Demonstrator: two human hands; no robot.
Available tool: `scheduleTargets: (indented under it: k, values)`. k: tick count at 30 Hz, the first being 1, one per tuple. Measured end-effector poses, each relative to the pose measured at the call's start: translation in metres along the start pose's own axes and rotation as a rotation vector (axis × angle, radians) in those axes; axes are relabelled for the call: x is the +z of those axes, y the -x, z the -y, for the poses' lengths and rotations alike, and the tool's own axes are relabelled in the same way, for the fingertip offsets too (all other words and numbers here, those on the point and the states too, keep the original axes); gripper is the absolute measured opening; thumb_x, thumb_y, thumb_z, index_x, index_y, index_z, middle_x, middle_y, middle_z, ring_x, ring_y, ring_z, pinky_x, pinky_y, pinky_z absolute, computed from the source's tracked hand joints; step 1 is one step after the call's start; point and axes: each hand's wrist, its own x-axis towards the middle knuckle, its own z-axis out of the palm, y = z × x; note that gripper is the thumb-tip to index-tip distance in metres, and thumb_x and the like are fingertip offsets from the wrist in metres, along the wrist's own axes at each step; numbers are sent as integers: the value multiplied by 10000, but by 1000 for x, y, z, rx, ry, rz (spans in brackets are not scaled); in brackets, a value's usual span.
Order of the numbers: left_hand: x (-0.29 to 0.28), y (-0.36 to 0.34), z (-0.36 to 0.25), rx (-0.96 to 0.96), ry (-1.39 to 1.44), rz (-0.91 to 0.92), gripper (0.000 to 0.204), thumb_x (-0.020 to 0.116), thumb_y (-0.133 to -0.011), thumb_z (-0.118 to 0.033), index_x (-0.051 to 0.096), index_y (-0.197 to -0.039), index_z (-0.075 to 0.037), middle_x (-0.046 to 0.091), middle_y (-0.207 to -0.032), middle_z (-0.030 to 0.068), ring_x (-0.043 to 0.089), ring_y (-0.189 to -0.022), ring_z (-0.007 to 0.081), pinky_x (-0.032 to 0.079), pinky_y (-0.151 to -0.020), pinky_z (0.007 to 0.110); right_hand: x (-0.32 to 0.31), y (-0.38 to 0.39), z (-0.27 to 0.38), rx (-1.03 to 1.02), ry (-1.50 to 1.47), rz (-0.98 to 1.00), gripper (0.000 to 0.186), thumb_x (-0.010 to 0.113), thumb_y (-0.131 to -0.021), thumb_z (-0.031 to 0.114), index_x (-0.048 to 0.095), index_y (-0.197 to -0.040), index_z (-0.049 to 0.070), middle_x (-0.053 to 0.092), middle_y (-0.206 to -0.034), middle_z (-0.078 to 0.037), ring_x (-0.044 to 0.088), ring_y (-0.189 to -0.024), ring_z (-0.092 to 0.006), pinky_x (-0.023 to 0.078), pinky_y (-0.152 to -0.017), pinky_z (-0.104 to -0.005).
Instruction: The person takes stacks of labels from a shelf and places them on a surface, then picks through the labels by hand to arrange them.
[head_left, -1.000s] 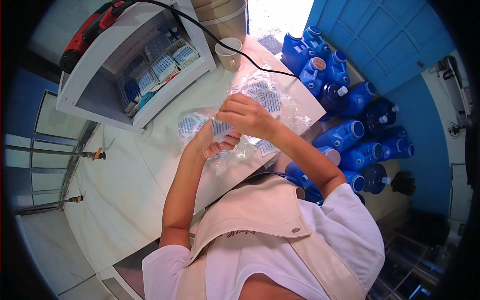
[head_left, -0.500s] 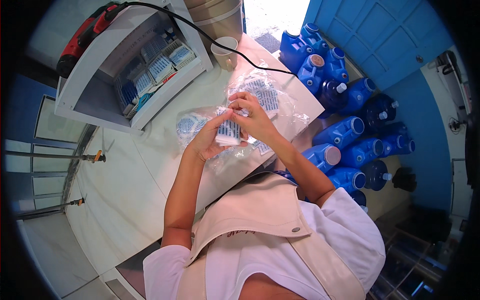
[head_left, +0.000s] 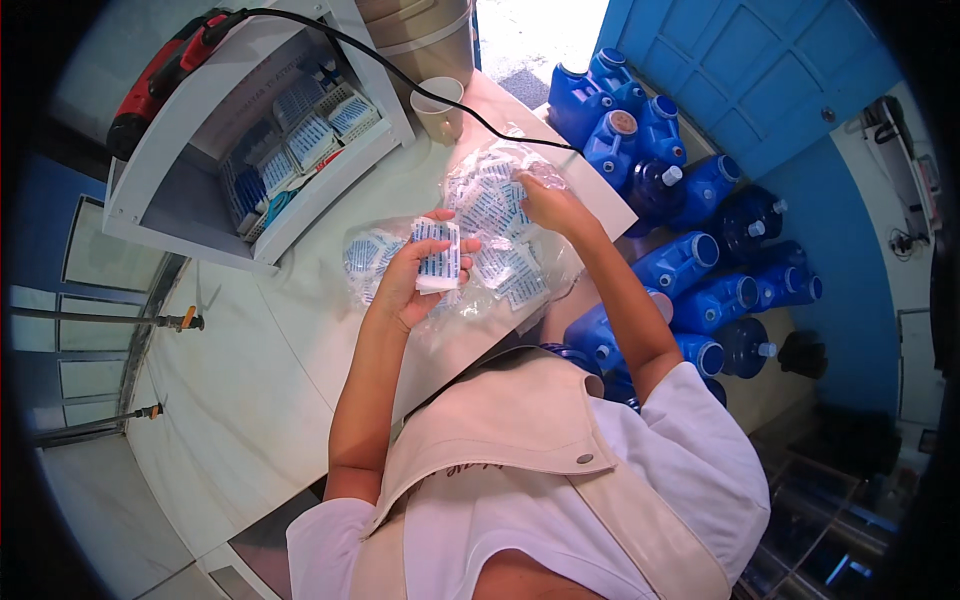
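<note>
My left hand point(head_left: 402, 278) is closed round a small stack of white packets point(head_left: 437, 262) with blue print, thumb across the front and fingertips showing at the far side. To its right, my right hand point(head_left: 553, 207) reaches over a clear plastic bag point(head_left: 556, 262) full of similar packets point(head_left: 487, 202). Its fingers are bent together at the bag's upper right; what lies between their tips is hidden. More blue-printed packets point(head_left: 366, 254) in clear plastic lie left of my left hand.
A white shelf unit point(head_left: 330, 192) at the upper left holds baskets of packets, with a red-and-black tool point(head_left: 165, 85) on top. A beige mug point(head_left: 440, 122) stands beside it. A black cable point(head_left: 400, 75) crosses the table. Several blue water jugs point(head_left: 675, 262) crowd the right.
My right hand has left the stack in my left hand and moved right and away to the bag. The left hand still holds the stack, now more exposed.
</note>
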Motion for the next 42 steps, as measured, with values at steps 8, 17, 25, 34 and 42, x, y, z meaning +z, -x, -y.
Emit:
scheduleTargets:
  k: [8, 17, 25, 34, 42]
  values:
    - [-19, -7, 5, -10, 259, 52, 466, 482, -738, 16, 424, -1185, -99, 561, -915, 183, 552, -701, 236, 491, -629, 341, -15, 3, 8, -45, -1, 85, 286, 611, -773, 84, 570, -1051, 34, 613, -970, -192, 601, -916, -318, 454, -797, -383]
    - [-4, -22, -1, 127, -150, 77, 363, 500, -898, -173, 438, -1234, -51, 589, -1018, 132, 619, -826, 189, 534, -655, 288, -62, 11, 53, -102, -1039, 299, 260, 676, -774, 96, 558, -998, 40, 606, -872, -23, 545, -814, -86, 444, -696, -237]
    - [6, -12, 3, 66, -158, 75, 373, 469, -924, -359, 445, -1205, -115, 597, -856, 90, 621, -740, 163, 547, -624, 320, -16, 24, 89, -319, -583, -231, 340, 685, -770, 170, 535, -1038, 24, 561, -947, -70, 547, -852, -181, 457, -773, -309]
    - [7, 4, -9, 173, 6, -83, 311, 428, -882, -61, 405, -1187, -113, 599, -889, 167, 622, -754, 266, 546, -722, 405, 30, 13, 34, 47, 23, -131, 360, 696, -702, 180, 552, -970, -13, 547, -1016, -166, 528, -986, -371, 461, -792, -399]
    - [-19, -18, 1, 177, 105, -97, 319, 431, -864, -29, 409, -1171, -113, 588, -922, 186, 580, -695, 243, 519, -627, 372, 47, 2, 25, 50, -83, -63, 343, 696, -680, 165, 588, -949, -19, 577, -897, -177, 563, -895, -347, 461, -762, -396]
